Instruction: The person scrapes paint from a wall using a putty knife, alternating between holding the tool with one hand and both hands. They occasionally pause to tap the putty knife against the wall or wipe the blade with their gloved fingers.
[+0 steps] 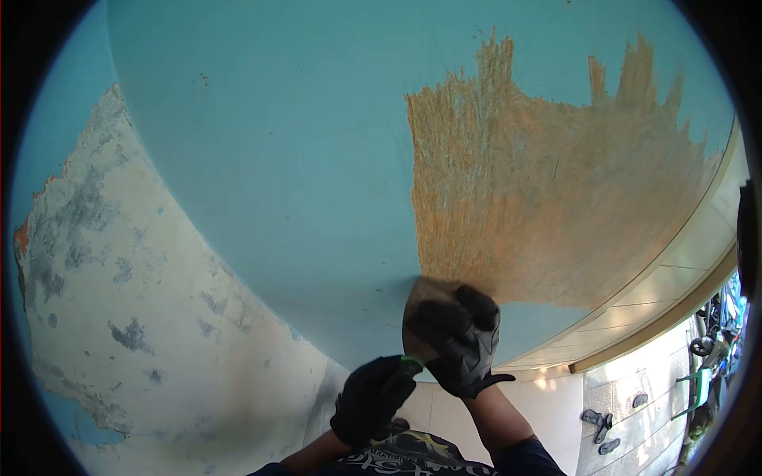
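Observation:
A flat, brownish scraper (414, 337) touches the wall at the lower left corner of the rough brown patch (540, 198), where the blue paint (302, 159) is gone. My left hand (373, 401), in a black glove, is closed round the scraper's lower end, where a bit of green shows. My right hand (464, 341), also gloved in black, lies over the scraper's flat part with its fingers bent and pressed together. The scraper's edge is partly hidden by these fingers.
A second wall face with a large pale, stained patch (182, 317) meets the blue one at the left. Beige tiled trim (698, 246) curves along the right. Sandals (601, 428) and a green-framed object (698, 393) are on the floor at the lower right.

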Motion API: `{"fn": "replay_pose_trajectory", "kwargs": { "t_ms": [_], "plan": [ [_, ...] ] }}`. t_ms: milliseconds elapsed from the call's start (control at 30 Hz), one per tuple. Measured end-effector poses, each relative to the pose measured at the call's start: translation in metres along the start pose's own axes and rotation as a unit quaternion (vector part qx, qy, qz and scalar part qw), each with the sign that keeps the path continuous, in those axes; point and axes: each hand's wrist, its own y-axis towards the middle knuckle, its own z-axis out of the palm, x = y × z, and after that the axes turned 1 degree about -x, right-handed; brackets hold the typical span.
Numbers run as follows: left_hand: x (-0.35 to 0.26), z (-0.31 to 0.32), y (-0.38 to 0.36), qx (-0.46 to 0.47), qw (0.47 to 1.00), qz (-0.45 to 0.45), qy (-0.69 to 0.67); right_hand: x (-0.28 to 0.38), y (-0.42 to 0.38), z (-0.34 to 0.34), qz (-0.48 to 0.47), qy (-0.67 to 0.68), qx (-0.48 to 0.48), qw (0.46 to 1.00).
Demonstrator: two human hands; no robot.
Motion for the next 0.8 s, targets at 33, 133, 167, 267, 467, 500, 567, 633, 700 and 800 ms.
{"fn": "replay_pose_trajectory", "kwargs": {
  "t_ms": [33,133,167,267,467,500,567,633,700,800],
  "plan": [
    [-0.004,-0.008,0.01,-0.012,0.999,-0.026,-0.016,0.0,0.009,-0.001,-0.019,0.003,-0.014,1.0],
    [0.003,-0.018,0.019,-0.018,0.982,-0.126,-0.138,0.003,0.03,-0.005,-0.045,-0.003,-0.046,0.998],
    [0.005,-0.02,0.019,-0.013,0.948,-0.201,-0.245,0.003,0.031,-0.007,-0.049,-0.001,-0.048,0.998],
    [0.003,-0.023,0.024,-0.033,0.997,0.028,-0.064,0.001,0.021,-0.008,-0.044,0.006,-0.028,0.999],
    [0.004,-0.015,-0.011,0.114,0.956,-0.187,-0.196,0.011,-0.023,0.005,0.033,0.01,0.007,0.999],
    [0.006,-0.014,-0.013,0.116,0.955,-0.189,-0.196,0.012,-0.022,0.005,0.04,0.012,0.002,0.999],
    [0.01,-0.014,-0.013,0.103,0.971,-0.144,-0.159,0.014,-0.02,0.009,0.048,0.014,-0.007,0.999],
    [0.01,-0.017,0.001,0.039,0.993,-0.068,-0.089,0.013,-0.009,0.011,0.015,-0.017,-0.046,0.999],
    [0.005,-0.027,0.02,-0.025,0.999,0.002,-0.021,0.016,0.022,-0.003,-0.004,-0.013,-0.05,0.999],
    [0.003,-0.047,0.036,0.016,0.81,-0.334,-0.482,0.025,0.056,-0.017,-0.042,-0.03,-0.067,0.996]
  ]
}}
